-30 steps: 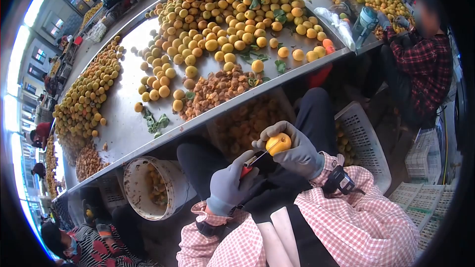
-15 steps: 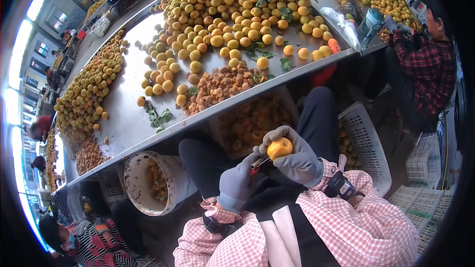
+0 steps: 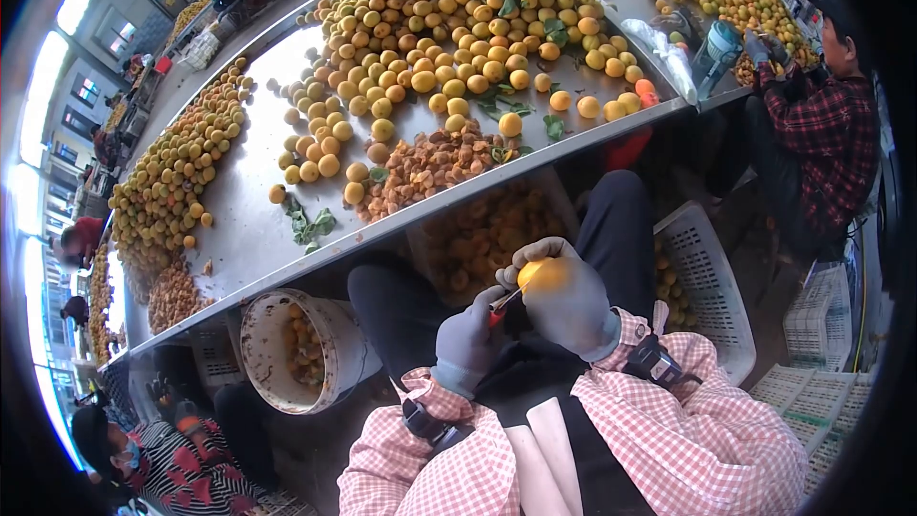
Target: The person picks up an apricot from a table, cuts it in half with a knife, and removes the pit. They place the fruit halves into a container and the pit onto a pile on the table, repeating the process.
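Note:
My right hand (image 3: 573,311), in a grey glove, is closed round a yellow-orange apricot (image 3: 544,275); a blurred patch covers part of the fruit and palm. In my gloved left hand (image 3: 468,339) is a small red-handled knife (image 3: 498,312), its thin blade pointing up to the apricot's left side. Both hands meet above my lap. Behind them, under the table edge, a crate of apricot pieces (image 3: 487,239) stands between my knees. A pile of brown pits (image 3: 425,172) lies on the metal table (image 3: 239,258) in front of me.
Whole apricots (image 3: 458,29) are heaped on the table. A white bucket (image 3: 330,330) with fruit stands left of my legs, a white plastic crate (image 3: 712,277) right. One person in a plaid shirt (image 3: 821,134) sits at right, another in a striped top (image 3: 191,463) at lower left.
My right hand has turned, so its back now faces up and covers more of the apricot. The knife stays at the fruit's left side. The lower-left person's hands have risen.

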{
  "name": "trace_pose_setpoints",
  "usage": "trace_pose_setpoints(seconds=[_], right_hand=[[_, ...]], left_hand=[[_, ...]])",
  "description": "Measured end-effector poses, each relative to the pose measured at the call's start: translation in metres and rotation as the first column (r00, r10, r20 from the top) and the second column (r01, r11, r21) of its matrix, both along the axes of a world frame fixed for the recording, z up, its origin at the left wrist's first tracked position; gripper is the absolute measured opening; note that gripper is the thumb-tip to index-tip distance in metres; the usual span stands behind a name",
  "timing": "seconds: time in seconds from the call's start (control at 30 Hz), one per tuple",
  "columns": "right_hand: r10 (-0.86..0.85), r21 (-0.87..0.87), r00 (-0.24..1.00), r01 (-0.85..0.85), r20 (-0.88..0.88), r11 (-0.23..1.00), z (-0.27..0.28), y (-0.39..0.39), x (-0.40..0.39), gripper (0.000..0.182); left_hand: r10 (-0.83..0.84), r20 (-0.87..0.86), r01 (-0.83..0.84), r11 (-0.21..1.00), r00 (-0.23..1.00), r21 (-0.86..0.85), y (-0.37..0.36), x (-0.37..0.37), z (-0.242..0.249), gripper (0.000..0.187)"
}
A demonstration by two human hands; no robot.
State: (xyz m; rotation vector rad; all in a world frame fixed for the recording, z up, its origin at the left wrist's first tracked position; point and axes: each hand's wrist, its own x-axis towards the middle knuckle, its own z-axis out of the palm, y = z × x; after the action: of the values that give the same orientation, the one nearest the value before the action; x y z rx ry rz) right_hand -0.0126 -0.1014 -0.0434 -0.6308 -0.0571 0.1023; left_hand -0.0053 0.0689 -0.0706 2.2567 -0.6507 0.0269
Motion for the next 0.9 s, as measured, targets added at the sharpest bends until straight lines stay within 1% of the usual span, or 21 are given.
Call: trace_pose_setpoints(seconds=[0.07, 0.1, 0.27, 0.33, 0.4, 0.5, 0.63, 0.73, 0.83, 0.9], right_hand=[[-0.008, -0.029, 1.000, 0.007, -0.011, 1.000, 0.002, -0.001, 0.001, 0.043], [-0.016, -0.059, 1.000, 0.014, -0.023, 0.998, 0.003, -0.002, 0.001, 0.043], [-0.032, -0.085, 0.999, 0.029, -0.036, 0.996, 0.002, -0.002, 0.001, 0.044], [-0.040, -0.098, 0.998, 0.035, -0.051, 0.995, 0.003, -0.002, 0.001, 0.044], [-0.049, -0.154, 0.997, 0.039, -0.064, 0.987, 0.005, -0.003, 0.002, 0.044], [-0.067, -0.203, 0.995, 0.049, -0.079, 0.978, 0.011, -0.004, 0.003, 0.043], [-0.071, -0.213, 0.988, 0.041, -0.135, 0.976, 0.014, -0.004, 0.004, 0.044], [-0.025, -0.194, 0.989, -0.004, -0.147, 0.981, 0.012, -0.006, 0.007, 0.046], [-0.014, -0.236, 0.991, -0.018, -0.135, 0.972, 0.012, -0.007, 0.007, 0.047], [0.064, -0.306, 0.997, -0.073, -0.041, 0.949, 0.010, -0.007, 0.007, 0.049]], left_hand=[[0.037, -0.006, -0.037, 0.998, 0.999, -0.041, -0.005, 0.000, 0.003, 0.041], [0.037, -0.005, -0.037, 0.998, 0.999, -0.040, -0.005, 0.000, 0.002, 0.041], [0.053, -0.032, -0.053, 0.999, 0.998, -0.008, -0.005, 0.002, -0.004, 0.033], [0.051, -0.031, -0.052, 0.998, 0.998, -0.018, -0.005, 0.003, -0.005, 0.033], [0.047, -0.030, -0.048, 0.998, 0.998, -0.028, -0.006, 0.004, -0.004, 0.033], [0.051, -0.074, -0.052, 0.999, 0.996, -0.013, -0.007, 0.004, -0.002, 0.032], [0.045, -0.052, -0.047, 0.999, 0.998, -0.019, -0.006, 0.006, -0.003, 0.032], [0.054, -0.048, -0.055, 0.998, 0.997, -0.019, -0.004, 0.006, -0.008, 0.032], [0.045, -0.050, -0.047, 0.998, 0.998, -0.036, -0.004, 0.006, -0.008, 0.032], [0.030, -0.054, -0.033, 0.998, 0.998, -0.048, -0.004, 0.007, -0.005, 0.032]])
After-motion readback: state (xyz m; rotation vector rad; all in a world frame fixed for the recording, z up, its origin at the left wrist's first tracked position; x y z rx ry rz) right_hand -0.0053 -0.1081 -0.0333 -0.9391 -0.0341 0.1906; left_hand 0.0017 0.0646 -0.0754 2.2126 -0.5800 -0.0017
